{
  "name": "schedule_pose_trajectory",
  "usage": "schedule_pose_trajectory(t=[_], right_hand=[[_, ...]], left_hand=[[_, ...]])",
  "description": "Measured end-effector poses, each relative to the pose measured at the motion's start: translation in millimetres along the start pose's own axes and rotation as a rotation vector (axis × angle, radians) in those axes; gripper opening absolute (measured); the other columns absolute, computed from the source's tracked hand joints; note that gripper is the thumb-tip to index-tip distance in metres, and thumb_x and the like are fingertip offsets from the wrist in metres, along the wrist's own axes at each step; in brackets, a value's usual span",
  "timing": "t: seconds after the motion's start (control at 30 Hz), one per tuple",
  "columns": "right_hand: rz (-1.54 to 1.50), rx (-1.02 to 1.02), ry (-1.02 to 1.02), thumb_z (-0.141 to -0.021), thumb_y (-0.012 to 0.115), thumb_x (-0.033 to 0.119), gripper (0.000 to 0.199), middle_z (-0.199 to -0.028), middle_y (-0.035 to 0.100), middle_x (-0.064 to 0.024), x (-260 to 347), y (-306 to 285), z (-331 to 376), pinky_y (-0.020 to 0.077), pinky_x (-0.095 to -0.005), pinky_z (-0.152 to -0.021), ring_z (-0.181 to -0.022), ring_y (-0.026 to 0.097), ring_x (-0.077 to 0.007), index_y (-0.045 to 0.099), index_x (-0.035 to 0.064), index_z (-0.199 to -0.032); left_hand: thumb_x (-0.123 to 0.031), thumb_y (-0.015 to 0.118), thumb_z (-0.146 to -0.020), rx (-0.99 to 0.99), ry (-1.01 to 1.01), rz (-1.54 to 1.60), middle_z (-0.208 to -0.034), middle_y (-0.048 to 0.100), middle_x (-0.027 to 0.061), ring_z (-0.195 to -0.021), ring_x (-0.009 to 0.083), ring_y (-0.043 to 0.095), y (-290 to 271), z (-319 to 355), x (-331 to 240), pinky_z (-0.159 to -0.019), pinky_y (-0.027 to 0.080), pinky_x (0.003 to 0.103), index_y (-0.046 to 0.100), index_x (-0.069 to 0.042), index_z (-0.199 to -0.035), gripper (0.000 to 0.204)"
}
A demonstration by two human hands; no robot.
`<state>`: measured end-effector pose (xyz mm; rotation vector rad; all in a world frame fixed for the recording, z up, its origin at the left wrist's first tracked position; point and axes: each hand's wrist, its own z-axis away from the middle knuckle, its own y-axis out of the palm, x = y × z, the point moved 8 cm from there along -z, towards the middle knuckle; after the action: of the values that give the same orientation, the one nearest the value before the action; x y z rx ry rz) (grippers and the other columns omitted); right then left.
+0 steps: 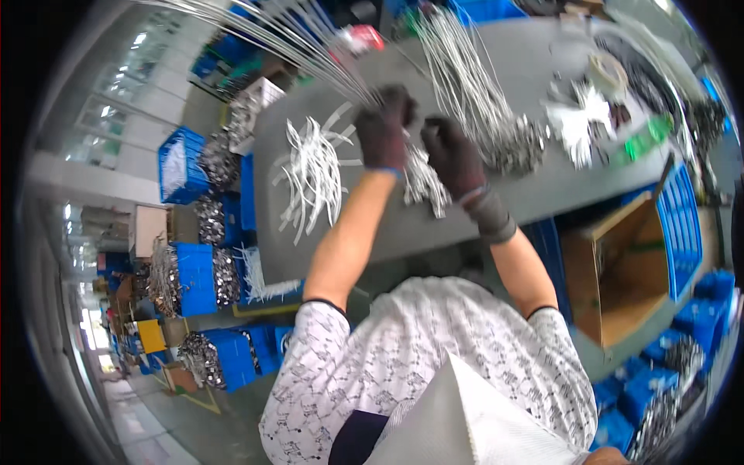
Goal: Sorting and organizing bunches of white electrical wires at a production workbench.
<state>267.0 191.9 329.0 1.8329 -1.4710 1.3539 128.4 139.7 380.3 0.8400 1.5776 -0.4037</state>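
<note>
My left hand [384, 130], in a dark glove, is closed around a bundle of long thin grey cables [310, 58] that fans out toward the upper left. Just right of it, my gloved right hand [456, 157] has its fingers curled in; what they hold, if anything, is hidden. Below and between the hands lie small metallic ends [425, 184]; whether they belong to the held cables I cannot tell. A loose pile of white strips [314, 174] lies left of my left hand. Another cable bundle [465, 70] with metal ends stretches over the table beyond my right hand.
The grey table [542, 62] also bears a bunch of white pieces [580, 122], a roll of tape [608, 74] and a green bottle [649, 138]. A cardboard-lined blue crate [682, 232] stands at the right. Blue bins [194, 279] of metal parts line the left.
</note>
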Motion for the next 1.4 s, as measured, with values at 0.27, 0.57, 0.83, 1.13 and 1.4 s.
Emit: schedule_pose_trajectory(t=[0.27, 0.57, 0.83, 1.13, 1.4], right_hand=[[-0.075, -0.297, 0.731, -0.094, 0.059, 0.025, 0.022, -0.066, 0.053, -0.0012, -215, -90, 204, 0.0449, -0.0281, -0.047, -0.053, 0.054, -0.0123, 0.063, 0.0044, -0.100], [-0.409, -0.387, 1.428, -0.090, 0.053, 0.016, 0.013, -0.062, 0.049, -0.0047, -279, -46, 439, 0.0393, -0.0350, -0.038, -0.045, 0.051, -0.0212, 0.052, 0.0089, -0.079], [-0.136, 0.110, 1.244, -0.089, 0.051, 0.014, 0.010, -0.064, 0.052, -0.0064, -329, -16, 354, 0.0419, -0.0356, -0.039, -0.046, 0.054, -0.0213, 0.053, 0.0040, -0.092], [0.035, 0.237, 1.181, -0.088, 0.053, 0.015, 0.025, -0.061, 0.054, -0.0070, -399, 13, 322, 0.0453, -0.0353, -0.044, -0.049, 0.056, -0.0222, 0.062, -0.0013, -0.104], [0.057, 0.092, 1.296, -0.091, 0.048, 0.013, 0.018, -0.062, 0.052, -0.0072, -332, 33, 344, 0.0417, -0.0342, -0.038, -0.045, 0.053, -0.0192, 0.055, 0.0017, -0.103]], left_hand=[[-0.049, 0.058, -0.096, 0.270, -0.069, 0.281, -0.056, 0.042, -0.0070, -0.046, 0.0033, 0.034, -123, -86, -48, -0.043, 0.023, 0.021, 0.068, -0.009, -0.089, 0.042], [-0.025, 0.056, -0.094, 0.478, 0.060, 0.213, -0.065, 0.051, 0.0001, -0.066, 0.0195, 0.051, -280, -165, -224, -0.069, 0.040, 0.035, 0.064, -0.009, -0.096, 0.019], [-0.007, 0.059, -0.066, 0.435, -0.277, 0.411, -0.095, 0.069, 0.0102, -0.095, 0.0254, 0.067, -382, -135, -324, -0.086, 0.049, 0.038, 0.069, -0.011, -0.078, 0.016], [-0.028, 0.053, -0.090, -0.646, 0.231, -0.290, -0.070, 0.045, -0.0008, -0.050, 0.0118, 0.029, -448, -160, -318, -0.050, 0.029, 0.030, 0.061, 0.000, -0.106, 0.033], [-0.030, 0.051, -0.087, -0.853, 0.348, -0.245, -0.074, 0.064, 0.0139, -0.054, 0.0249, 0.052, -556, -272, -249, -0.046, 0.039, 0.039, 0.067, 0.000, -0.086, 0.034]])
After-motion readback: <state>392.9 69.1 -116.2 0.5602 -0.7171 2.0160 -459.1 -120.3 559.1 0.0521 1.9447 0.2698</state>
